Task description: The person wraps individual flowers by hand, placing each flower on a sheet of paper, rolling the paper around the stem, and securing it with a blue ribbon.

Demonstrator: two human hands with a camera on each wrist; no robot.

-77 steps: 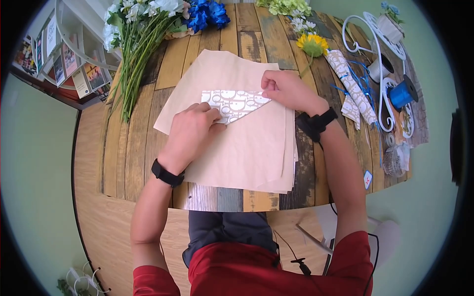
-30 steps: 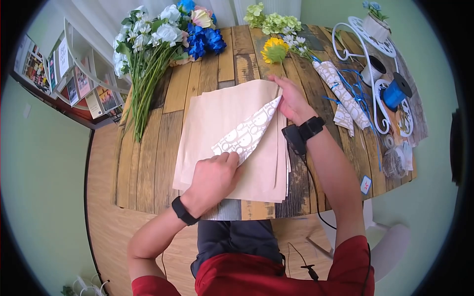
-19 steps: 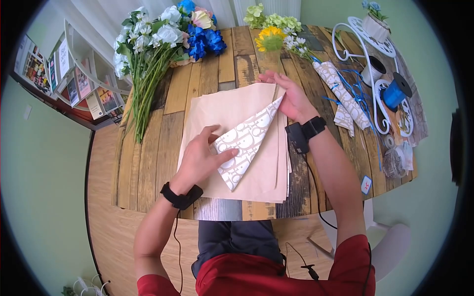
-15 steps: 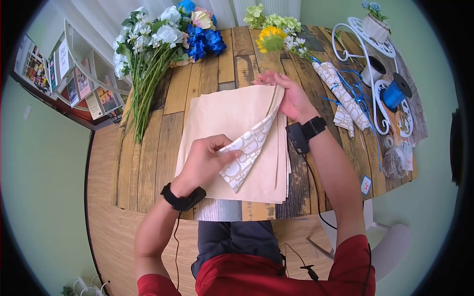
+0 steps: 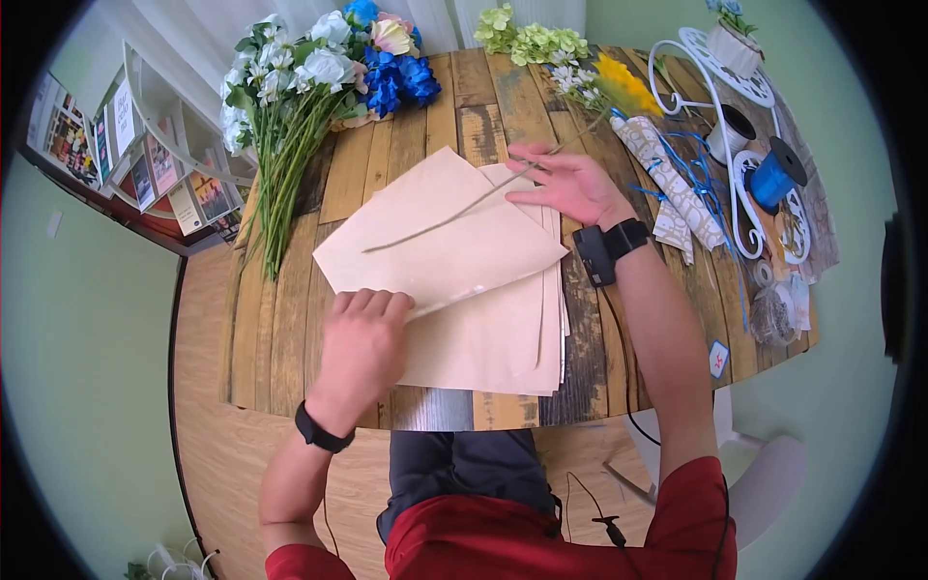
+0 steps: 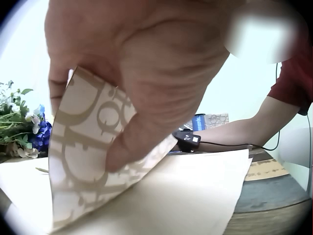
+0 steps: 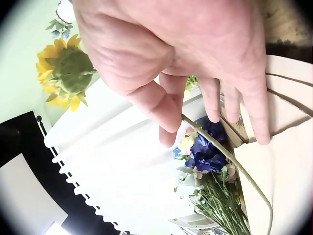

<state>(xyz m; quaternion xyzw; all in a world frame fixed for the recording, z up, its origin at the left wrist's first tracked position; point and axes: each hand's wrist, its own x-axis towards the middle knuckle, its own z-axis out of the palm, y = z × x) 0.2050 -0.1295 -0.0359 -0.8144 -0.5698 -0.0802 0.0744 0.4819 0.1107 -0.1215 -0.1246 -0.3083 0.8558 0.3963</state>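
A stack of beige wrapping paper (image 5: 503, 338) lies on the plank table (image 5: 280, 319). Its top sheet (image 5: 445, 242) sits turned at an angle, plain side up. My left hand (image 5: 372, 304) pinches that sheet's near edge; in the left wrist view the left hand (image 6: 88, 127) holds the lifted edge, whose white-patterned underside (image 6: 83, 186) shows. My right hand (image 5: 541, 174) holds the long stem (image 5: 454, 213) of a sunflower (image 5: 623, 87); the stem lies slantwise across the sheet. In the right wrist view the stem (image 7: 230, 161) runs between the fingers of the right hand (image 7: 195, 117), with the sunflower (image 7: 66, 73) behind.
White flowers with long green stems (image 5: 280, 87) and blue flowers (image 5: 401, 72) lie at the back left, green blooms (image 5: 527, 39) at the back. To the right are a roll of patterned paper (image 5: 677, 184), a blue ribbon spool (image 5: 778, 179) and a white wire stand (image 5: 725, 58).
The folded patterned corner has been laid back, and the top sheet now lies turned, plain side up. My right hand has brought the sunflower stem over it. My left hand moved to the near edge.
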